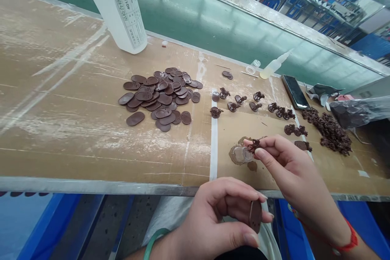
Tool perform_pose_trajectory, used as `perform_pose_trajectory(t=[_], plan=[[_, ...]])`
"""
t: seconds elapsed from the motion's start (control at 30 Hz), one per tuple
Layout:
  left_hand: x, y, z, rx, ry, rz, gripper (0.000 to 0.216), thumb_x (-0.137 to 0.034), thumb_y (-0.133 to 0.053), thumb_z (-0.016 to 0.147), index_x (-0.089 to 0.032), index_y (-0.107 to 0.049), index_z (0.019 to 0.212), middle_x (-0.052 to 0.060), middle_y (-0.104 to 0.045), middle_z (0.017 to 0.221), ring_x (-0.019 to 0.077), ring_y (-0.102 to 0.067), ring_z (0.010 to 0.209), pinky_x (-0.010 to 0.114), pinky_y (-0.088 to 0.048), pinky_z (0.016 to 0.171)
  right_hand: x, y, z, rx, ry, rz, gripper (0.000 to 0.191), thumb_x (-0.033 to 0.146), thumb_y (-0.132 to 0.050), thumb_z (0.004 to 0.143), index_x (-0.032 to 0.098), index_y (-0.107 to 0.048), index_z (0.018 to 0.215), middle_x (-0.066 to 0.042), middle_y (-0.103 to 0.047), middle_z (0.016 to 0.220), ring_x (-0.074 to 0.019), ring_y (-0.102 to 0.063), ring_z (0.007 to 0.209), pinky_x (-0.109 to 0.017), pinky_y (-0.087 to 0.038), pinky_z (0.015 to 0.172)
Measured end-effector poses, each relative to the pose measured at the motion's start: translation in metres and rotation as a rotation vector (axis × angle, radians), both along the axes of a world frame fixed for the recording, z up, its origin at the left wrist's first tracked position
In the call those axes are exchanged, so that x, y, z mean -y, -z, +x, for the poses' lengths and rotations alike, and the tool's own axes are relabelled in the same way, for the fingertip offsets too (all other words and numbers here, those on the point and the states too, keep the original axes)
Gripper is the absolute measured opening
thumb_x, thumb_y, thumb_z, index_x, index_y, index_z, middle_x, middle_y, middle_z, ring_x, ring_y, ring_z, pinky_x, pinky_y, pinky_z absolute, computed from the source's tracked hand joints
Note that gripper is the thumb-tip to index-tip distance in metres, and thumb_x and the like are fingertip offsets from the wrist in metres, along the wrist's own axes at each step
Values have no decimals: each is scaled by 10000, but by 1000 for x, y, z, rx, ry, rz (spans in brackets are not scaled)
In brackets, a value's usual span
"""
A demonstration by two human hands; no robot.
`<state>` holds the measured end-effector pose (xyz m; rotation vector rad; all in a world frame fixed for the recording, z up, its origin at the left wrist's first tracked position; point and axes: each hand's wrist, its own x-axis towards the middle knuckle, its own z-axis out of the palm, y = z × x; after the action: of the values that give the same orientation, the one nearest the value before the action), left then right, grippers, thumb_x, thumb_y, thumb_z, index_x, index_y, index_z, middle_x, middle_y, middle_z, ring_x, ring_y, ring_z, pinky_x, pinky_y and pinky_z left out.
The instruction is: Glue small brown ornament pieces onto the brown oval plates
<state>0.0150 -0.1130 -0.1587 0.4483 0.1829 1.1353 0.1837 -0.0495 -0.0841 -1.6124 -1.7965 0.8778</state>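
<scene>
My left hand (pixel 219 221) is below the table edge, its fingers pinched on a brown oval disc (pixel 255 215) held on edge. My right hand (pixel 283 162) reaches over the cardboard-covered table (pixel 76 130) and pinches a small brown ornamental piece (pixel 253 145) above a small clear cap of glue (pixel 240 155). A heap of brown oval discs (pixel 161 97) lies to the left of centre. Several discs with ornaments on them (pixel 258 105) lie in a row beyond my right hand.
A pile of loose brown ornaments (pixel 330 130) lies at the right by a clear plastic bag (pixel 359 111). A large white bottle (pixel 118 8) stands at the back left. A small glue bottle (pixel 274 66), a black phone (pixel 295 92) and a green conveyor belt (pixel 213 20) are farther back.
</scene>
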Motion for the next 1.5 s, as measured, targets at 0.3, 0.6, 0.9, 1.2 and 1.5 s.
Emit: perform_pose_trajectory(t=[0.3,0.6,0.9,1.2,1.5], plan=[[1,-1,-1,15,21,-14,399,-131,-910,766,-271,-797,1122,16,-813,1027,168,-805,973,176,-603,787,0,7,0,2,-24,56,69,249,-630,982,219,-663,929,-19,-749,835,-148,-728,720,-184,-587,603],[1,-3,-1,1,25,-49,384,-128,-924,744,-259,-809,1085,22,-805,1010,176,-809,951,166,-597,750,2,8,0,26,-27,56,66,257,-632,999,229,-670,953,-14,-752,869,-145,-724,745,-184,-585,624],[0,-6,1,20,9,-34,372,-155,-912,771,-271,-799,1106,0,-809,1073,151,-804,972,151,-609,763,3,6,-2,35,-22,90,70,244,-645,984,234,-679,924,10,-746,806,-123,-712,674,-161,-573,583],[4,-14,5,-57,-140,-77,381,-170,-919,763,-322,-813,1096,-26,-801,1179,147,-802,952,175,-628,806,28,5,9,-246,190,95,119,328,-672,1019,274,-708,1118,-60,-665,1436,-256,-671,1276,-344,-588,1049],[10,-14,17,-279,-376,86,388,-191,-895,793,-300,-811,1156,-3,-829,1124,179,-796,986,210,-638,885,81,7,5,-722,26,-238,112,345,-638,1047,346,-749,1063,-7,-694,1408,-201,-639,1322,-227,-537,1058]])
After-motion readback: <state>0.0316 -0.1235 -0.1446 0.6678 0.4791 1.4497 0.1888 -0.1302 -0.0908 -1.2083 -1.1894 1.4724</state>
